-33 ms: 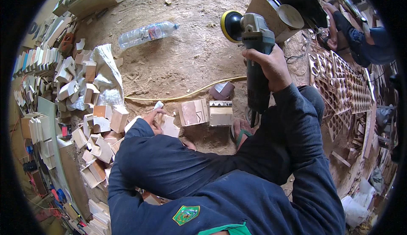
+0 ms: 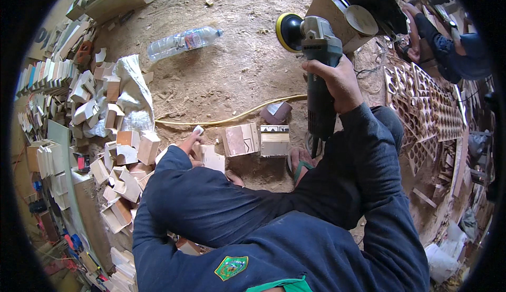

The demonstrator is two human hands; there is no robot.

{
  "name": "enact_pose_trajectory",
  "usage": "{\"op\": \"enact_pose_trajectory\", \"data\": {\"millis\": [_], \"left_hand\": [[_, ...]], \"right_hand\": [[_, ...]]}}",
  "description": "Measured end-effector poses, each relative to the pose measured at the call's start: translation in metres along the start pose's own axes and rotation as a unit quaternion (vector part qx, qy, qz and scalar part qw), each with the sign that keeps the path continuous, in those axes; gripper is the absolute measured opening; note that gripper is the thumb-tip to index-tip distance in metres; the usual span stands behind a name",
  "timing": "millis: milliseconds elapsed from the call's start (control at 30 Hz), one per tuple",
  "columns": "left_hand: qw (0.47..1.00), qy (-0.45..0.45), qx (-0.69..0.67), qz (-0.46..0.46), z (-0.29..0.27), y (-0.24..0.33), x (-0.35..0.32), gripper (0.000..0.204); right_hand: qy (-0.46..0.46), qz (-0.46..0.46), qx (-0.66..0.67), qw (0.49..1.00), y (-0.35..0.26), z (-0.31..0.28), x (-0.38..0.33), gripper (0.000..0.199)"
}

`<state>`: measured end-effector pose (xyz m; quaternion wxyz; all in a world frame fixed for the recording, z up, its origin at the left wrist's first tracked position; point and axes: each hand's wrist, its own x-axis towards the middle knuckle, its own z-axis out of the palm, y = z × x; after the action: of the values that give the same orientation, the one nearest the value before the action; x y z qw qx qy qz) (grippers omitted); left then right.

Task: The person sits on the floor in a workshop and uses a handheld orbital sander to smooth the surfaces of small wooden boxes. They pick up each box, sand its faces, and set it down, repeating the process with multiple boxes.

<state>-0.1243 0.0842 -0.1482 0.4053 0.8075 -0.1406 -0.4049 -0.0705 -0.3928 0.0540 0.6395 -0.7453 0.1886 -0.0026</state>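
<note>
My right hand (image 2: 341, 84) is wrapped round the dark green body of a disc sander (image 2: 322, 55), thumb across its top. The sander is held up off the floor, with its round black pad (image 2: 289, 32), yellow at the rim, facing left. Low by my left knee, my left hand (image 2: 193, 149) grips a pale wooden piece (image 2: 213, 159) at its left edge. Its index finger points forward, with something white (image 2: 198, 130) at the tip. Just right of that piece stand two wooden blocks, one pinkish (image 2: 241, 139) and one pale (image 2: 274, 143). My left fingers are partly hidden.
A folded brown abrasive sheet (image 2: 276, 113) lies beyond the blocks, near a yellow cord (image 2: 226, 119). A clear plastic bottle (image 2: 184, 43) lies farther off. Wooden pieces (image 2: 126, 184) pile up at left. Perforated boards (image 2: 424, 107) lie at right, with another person (image 2: 448, 50) beyond.
My left hand has shifted slightly, its fingers turning a little, and the pale wooden piece has moved slightly to the right. The sander in my right hand has barely moved.
</note>
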Motion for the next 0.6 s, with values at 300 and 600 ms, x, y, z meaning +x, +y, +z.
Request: {"op": "enact_pose_trajectory", "data": {"millis": [300,600], "left_hand": [[0.909,0.409,0.059,-0.046,-0.078,0.009,-0.010,0.042],[0.703,0.589,-0.381,0.120,-0.186,0.154,0.049,0.054]], "right_hand": [[-0.054,-0.067,0.031,0.996,0.005,0.026,0.023,0.042],[-0.135,-0.210,-0.037,0.968,0.007,0.095,0.035,0.071]]}}
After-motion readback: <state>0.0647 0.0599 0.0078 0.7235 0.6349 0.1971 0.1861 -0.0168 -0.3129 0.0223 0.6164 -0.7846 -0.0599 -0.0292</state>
